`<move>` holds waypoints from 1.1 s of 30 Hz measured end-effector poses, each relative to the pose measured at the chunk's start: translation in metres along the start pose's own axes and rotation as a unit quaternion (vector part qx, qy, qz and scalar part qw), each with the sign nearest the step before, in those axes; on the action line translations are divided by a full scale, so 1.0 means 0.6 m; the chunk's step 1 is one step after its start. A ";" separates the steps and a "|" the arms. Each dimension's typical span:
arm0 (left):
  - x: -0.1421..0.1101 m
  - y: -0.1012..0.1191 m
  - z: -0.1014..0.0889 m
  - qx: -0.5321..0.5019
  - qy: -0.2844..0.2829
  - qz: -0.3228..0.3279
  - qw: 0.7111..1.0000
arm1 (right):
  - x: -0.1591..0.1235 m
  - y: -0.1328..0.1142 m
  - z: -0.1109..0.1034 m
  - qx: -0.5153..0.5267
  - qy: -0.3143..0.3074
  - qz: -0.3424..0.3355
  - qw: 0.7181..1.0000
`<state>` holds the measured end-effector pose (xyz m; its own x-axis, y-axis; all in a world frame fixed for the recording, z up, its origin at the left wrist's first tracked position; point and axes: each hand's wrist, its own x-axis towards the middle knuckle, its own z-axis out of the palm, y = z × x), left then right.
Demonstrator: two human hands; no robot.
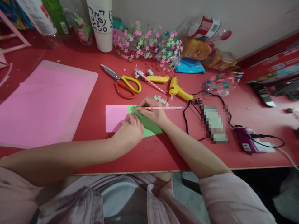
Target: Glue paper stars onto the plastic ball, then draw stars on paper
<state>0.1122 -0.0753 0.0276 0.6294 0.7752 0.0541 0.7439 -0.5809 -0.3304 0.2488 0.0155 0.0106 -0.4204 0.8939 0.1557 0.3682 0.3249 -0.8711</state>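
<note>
My right hand (pixel 149 110) is closed round a pink pencil (pixel 167 108), its tip low over the green paper (pixel 151 132) and its eraser end pointing right. Bent and pressed together, the fingers of my left hand (pixel 133 127) hold the green paper down near the pencil tip. Whether anything small lies under those fingertips is hidden. The green sheet overlaps a pink paper strip (pixel 114 118) on its left. Just beyond my right hand lie several small pink and green paper stars (pixel 161 100).
Pink sheets (pixel 46 105) cover the left. Scissors (pixel 126 84), a yellow cutter (pixel 157 79), another pencil (pixel 151 82) and a yellow glue gun (pixel 179 90) lie beyond my hands. Star-covered plastic bottles (pixel 147 43) line the back. A phone (pixel 214 123), cables and a purple power box (pixel 249 140) are at right.
</note>
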 end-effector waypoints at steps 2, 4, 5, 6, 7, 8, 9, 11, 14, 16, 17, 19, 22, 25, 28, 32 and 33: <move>-0.001 0.000 0.000 0.001 0.003 -0.001 1.000 | 0.000 0.000 0.000 -0.002 0.000 -0.001 1.000; -0.001 -0.001 0.000 0.005 0.005 -0.001 1.000 | -0.001 0.000 0.001 -0.008 0.002 -0.005 1.000; -0.002 -0.001 0.000 0.006 0.005 0.000 1.000 | -0.001 0.001 0.001 -0.012 0.005 -0.009 1.000; -0.002 -0.001 0.000 0.008 0.006 0.001 1.000 | -0.001 0.002 0.001 -0.015 0.010 -0.013 1.000; -0.002 -0.001 0.000 0.009 0.006 0.002 1.000 | -0.001 0.002 0.001 -0.018 0.015 -0.016 1.000; -0.002 -0.001 0.001 0.009 0.006 0.004 1.000 | -0.001 0.003 0.001 -0.019 0.021 -0.017 0.999; -0.002 -0.002 0.001 0.009 0.006 0.005 1.000 | -0.001 0.003 0.001 -0.020 0.027 -0.017 0.999; -0.002 -0.002 0.001 0.007 0.005 0.006 1.000 | -0.001 0.002 0.001 -0.022 0.037 -0.015 0.999; -0.001 -0.002 0.001 0.004 0.001 0.007 1.000 | -0.001 0.000 0.001 -0.036 0.052 -0.014 0.998; -0.001 -0.002 0.000 0.003 0.001 0.006 1.000 | -0.001 0.000 0.001 -0.044 0.061 -0.013 0.997; -0.001 -0.002 0.001 0.003 0.001 0.005 1.000 | -0.001 0.000 0.002 -0.045 0.067 -0.011 0.997; -0.001 -0.001 0.001 0.004 0.003 0.002 1.000 | -0.001 0.002 0.002 -0.047 0.079 -0.010 0.996; -0.002 -0.001 0.001 0.008 0.007 0.000 1.000 | 0.000 0.004 0.002 -0.057 0.094 -0.007 0.994; -0.002 -0.001 0.002 0.012 0.011 0.001 1.000 | 0.000 0.004 0.001 -0.064 0.101 -0.001 0.993; -0.002 -0.001 0.002 0.013 0.014 0.001 1.000 | -0.001 0.003 -0.001 -0.071 0.100 0.003 0.992; -0.002 0.000 0.003 0.014 0.018 0.000 1.000 | -0.002 0.006 -0.001 -0.069 0.093 -0.010 0.993; -0.002 0.000 0.003 0.015 0.020 0.000 1.000 | -0.002 0.007 -0.001 -0.065 0.087 -0.013 0.994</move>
<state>0.1112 -0.0757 0.0258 0.6377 0.7649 0.0908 0.7377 -0.5726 -0.3577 0.2514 0.0160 0.0071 -0.2850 0.9208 0.2662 0.4685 0.3761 -0.7994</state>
